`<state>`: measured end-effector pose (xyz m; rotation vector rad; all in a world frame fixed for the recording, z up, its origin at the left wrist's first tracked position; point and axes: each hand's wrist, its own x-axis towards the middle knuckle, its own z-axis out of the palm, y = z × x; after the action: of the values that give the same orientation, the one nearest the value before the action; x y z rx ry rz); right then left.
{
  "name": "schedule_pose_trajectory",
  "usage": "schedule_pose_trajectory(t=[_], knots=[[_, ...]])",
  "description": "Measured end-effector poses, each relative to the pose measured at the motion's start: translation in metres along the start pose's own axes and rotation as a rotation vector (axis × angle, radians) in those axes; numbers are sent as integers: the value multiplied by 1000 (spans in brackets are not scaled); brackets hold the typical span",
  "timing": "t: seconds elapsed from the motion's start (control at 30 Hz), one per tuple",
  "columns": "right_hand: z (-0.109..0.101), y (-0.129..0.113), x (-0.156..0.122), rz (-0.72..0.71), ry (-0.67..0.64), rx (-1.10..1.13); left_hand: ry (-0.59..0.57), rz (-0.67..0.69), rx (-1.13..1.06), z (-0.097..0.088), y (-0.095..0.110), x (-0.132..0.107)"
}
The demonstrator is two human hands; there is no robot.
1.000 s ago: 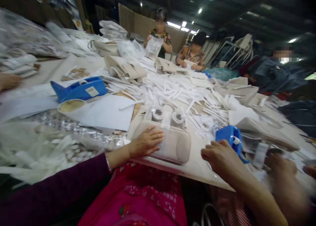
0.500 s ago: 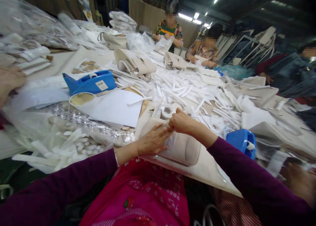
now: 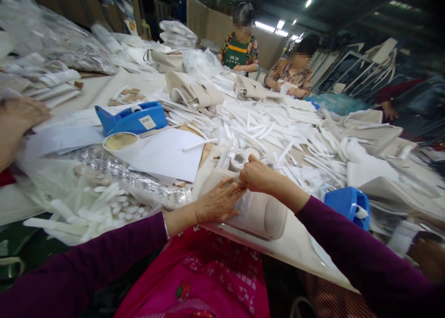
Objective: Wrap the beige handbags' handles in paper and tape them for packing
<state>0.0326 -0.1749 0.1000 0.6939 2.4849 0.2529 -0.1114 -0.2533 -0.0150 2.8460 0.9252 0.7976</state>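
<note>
A cream handbag [image 3: 266, 216] lies on its side at the table's front edge, before my apron. My left hand [image 3: 217, 202] rests flat across the bag, fingers stretched out toward the right. Closed in a pinch, my right hand [image 3: 256, 175] is just above the bag's upper edge, touching the left fingertips. What its fingers hold is hidden. Just beyond the right hand is a white wrapped coil [image 3: 239, 158], possibly a strap, beside the bag.
A blue tape dispenser [image 3: 134, 118] stands at left behind a white sheet [image 3: 170, 153]; another blue dispenser [image 3: 347, 206] is at right. White foam sticks [image 3: 100, 206] and more cream bags [image 3: 194, 91] cover the table. Co-workers' hands [image 3: 24, 118] appear at both sides; two people [image 3: 239, 49] work opposite.
My hands keep nearly the same place on the bag. The view shifts slightly, moving everything a little right. The co-worker at the back has lowered the hands from a clear plastic bag.
</note>
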Motion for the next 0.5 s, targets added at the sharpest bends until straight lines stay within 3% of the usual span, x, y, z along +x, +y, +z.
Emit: schedule_pose_trajectory(t=[0.17,0.4,0.5], knots=[[6,-2,-1,25,44,-3,-21,43,22,1,-1,-1],[9,-28,4,216,112,-24,-49,2,11,-2,1,1],[4,-21,9,271,121,-37,-45,13,1,-4,2,1]])
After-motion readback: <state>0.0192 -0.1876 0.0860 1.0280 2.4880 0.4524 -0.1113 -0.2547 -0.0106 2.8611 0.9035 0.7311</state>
